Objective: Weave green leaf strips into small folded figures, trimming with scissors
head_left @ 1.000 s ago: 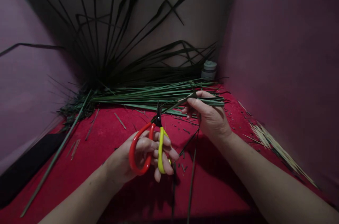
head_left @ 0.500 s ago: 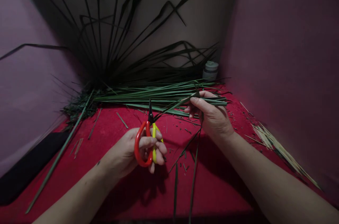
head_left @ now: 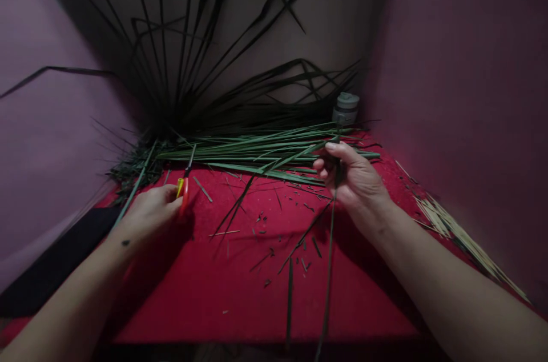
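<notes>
Now left hand (head_left: 152, 210) fingers wrapped on scissors (head_left: 184, 182); right hand (head_left: 353, 179) fingers pinching leaf strip (head_left: 330, 248).

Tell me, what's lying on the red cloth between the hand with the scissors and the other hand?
In the head view, small cut leaf bits and thin dark leaf strips lie on the red cloth between them.

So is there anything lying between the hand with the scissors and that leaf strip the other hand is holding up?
Only loose litter. Between the left hand, closed on the scissors, and the leaf strip in the right hand, the red cloth carries small cuttings and a cut dark strip. Nothing tall stands there.
</notes>
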A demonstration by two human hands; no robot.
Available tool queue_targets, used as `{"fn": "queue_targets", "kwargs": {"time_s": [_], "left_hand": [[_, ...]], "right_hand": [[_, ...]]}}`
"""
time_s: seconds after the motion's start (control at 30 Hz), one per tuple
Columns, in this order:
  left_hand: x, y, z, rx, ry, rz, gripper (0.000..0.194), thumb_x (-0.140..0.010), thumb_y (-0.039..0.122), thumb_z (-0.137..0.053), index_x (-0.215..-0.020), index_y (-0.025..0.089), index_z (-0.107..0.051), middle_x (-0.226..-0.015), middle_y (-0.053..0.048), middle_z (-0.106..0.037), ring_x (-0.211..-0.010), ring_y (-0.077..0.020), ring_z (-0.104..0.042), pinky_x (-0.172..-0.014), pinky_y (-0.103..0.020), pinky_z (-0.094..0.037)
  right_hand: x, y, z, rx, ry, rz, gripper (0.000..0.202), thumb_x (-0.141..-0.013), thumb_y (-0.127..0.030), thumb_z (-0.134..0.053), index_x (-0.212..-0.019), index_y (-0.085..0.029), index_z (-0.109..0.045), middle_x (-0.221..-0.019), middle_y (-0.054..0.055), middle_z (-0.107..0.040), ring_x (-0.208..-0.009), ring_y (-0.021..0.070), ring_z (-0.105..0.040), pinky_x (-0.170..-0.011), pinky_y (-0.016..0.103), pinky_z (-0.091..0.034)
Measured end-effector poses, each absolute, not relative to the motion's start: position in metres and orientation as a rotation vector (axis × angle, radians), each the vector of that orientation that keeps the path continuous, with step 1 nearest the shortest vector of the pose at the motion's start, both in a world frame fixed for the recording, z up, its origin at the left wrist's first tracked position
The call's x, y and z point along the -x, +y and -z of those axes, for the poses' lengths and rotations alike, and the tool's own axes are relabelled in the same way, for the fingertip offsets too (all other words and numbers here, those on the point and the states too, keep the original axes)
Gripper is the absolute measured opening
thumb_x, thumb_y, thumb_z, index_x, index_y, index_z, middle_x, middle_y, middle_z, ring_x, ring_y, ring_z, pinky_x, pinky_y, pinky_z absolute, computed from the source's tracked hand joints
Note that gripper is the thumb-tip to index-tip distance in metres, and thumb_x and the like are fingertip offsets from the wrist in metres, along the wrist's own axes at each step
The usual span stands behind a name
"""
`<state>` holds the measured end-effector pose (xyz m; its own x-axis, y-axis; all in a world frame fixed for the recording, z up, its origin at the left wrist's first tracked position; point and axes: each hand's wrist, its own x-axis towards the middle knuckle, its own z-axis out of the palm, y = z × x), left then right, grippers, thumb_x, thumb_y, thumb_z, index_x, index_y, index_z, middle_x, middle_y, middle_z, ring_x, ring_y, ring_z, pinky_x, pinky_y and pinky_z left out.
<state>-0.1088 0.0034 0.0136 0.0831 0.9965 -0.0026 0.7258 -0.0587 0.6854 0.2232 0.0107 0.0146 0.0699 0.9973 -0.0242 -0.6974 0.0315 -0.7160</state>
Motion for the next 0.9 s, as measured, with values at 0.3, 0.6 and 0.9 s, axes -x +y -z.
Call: {"fn": "queue_targets", "kwargs": {"time_s": [0.3,0.6,0.9], "left_hand": [[0.100,-0.006,-0.011,-2.361,2.118,-0.287,0.027,-0.080,0.040,-0.050,-0.075,0.016,-0.062,-0.071,-0.005,-0.057,-0.062,-0.0176,-0.050,-0.054,-0.024,-0.027],[0.067,-0.004,-0.004,-2.217,1.363,-0.058,0.017,-0.074,0.030,-0.058,-0.063,0.017,-0.059,-0.064,-0.001,-0.055,-0.062,-0.0157,-0.048,-0.059,-0.025,-0.034],[0.048,0.007,-0.004,-2.238,1.456,-0.252,0.018,-0.076,0.030,-0.054,-0.061,0.019,-0.052,-0.061,0.001,-0.052,-0.058,-0.0152,-0.044,-0.057,-0.027,-0.031]], "right_hand": [[-0.225,0.018,-0.003,0.780,-0.348,-1.607,0.005,-0.067,-0.012,-0.058,-0.064,-0.016,-0.058,-0.059,-0.001,-0.067,-0.044,0.0067,-0.057,-0.035,0.012,-0.042],[-0.223,0.014,-0.002,0.750,-0.347,-1.773,0.008,-0.066,-0.010,-0.058,-0.059,-0.015,-0.057,-0.049,-0.002,-0.062,-0.040,0.0067,-0.054,-0.033,0.012,-0.040],[-0.217,0.010,-0.001,0.747,-0.477,-1.795,0.007,-0.064,-0.010,-0.060,-0.060,-0.014,-0.056,-0.051,-0.001,-0.063,-0.040,0.0077,-0.057,-0.033,0.012,-0.042]]}}
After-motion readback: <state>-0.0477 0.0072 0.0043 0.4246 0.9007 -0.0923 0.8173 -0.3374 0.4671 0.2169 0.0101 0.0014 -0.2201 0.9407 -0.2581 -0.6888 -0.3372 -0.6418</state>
